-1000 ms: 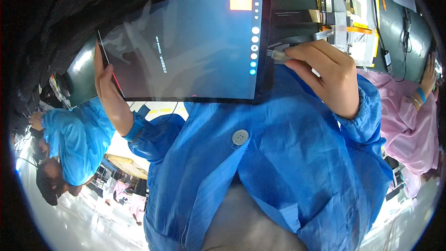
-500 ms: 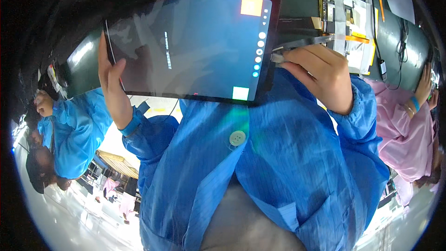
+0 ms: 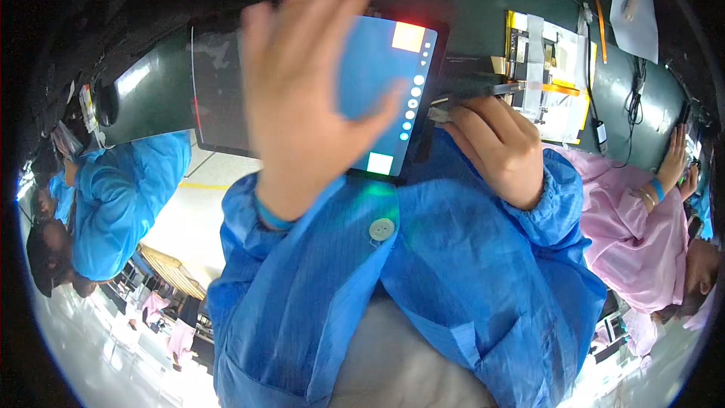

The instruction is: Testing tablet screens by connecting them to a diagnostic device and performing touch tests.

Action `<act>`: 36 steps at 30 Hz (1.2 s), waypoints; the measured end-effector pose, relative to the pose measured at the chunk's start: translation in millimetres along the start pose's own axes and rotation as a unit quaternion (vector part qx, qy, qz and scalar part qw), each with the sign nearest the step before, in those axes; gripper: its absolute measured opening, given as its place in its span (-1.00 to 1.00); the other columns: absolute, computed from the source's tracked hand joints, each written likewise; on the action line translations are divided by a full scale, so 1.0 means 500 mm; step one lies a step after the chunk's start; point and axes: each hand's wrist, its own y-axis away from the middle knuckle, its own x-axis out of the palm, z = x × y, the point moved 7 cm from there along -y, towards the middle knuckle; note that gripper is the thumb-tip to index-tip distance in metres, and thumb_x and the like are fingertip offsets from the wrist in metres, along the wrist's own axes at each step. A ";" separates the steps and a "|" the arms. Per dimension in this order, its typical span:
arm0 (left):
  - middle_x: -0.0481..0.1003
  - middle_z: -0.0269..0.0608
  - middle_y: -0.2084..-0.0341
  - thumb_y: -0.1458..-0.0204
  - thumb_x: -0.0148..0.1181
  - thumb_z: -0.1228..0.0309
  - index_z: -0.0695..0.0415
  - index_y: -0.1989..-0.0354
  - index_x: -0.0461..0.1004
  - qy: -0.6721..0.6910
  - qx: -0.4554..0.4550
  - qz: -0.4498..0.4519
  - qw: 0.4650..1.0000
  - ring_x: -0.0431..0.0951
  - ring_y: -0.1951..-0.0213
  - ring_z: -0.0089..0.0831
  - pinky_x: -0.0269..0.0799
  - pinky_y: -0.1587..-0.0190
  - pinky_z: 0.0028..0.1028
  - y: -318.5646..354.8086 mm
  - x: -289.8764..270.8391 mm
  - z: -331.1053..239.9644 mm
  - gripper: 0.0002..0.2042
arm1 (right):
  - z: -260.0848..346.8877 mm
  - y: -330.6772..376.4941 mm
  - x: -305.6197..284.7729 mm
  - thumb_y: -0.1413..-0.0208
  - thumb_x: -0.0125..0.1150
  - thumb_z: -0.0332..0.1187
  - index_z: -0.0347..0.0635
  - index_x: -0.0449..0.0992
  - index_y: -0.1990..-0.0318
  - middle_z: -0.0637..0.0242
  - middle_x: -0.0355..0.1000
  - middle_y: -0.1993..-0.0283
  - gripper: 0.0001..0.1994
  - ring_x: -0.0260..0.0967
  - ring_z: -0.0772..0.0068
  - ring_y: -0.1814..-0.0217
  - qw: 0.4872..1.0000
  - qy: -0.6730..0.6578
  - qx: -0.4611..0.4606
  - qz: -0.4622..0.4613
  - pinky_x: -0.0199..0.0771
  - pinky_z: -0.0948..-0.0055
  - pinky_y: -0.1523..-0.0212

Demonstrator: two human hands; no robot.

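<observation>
The tablet [image 3: 393,98] stands upright in front of the person, above the dark bench [image 3: 483,0]. The left hand [image 3: 302,98] is spread in front of the screen and covers its middle part. The right hand [image 3: 495,147] sits at the tablet's right edge, touching it. Just right of that hand, a stack of taped sheets [image 3: 555,75] lies on the bench. Further right, cables [image 3: 638,83] trail across the bench, well apart from the tablet. A co-worker's hand [image 3: 672,166] rests at the bench's far right. Another person [image 3: 113,196] is off to the left.
</observation>
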 end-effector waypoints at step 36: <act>0.37 -0.16 0.01 0.38 0.38 0.34 0.14 0.04 0.35 0.128 -0.001 -0.016 0.992 0.32 -0.10 -0.09 0.22 -0.20 -0.26 -0.020 0.056 -0.049 -0.40 | -0.001 0.003 0.002 0.09 0.20 -0.46 -0.25 0.34 0.36 0.22 0.39 0.27 -0.83 0.44 0.22 0.31 0.996 -0.017 -0.020 0.088 0.49 0.36 0.37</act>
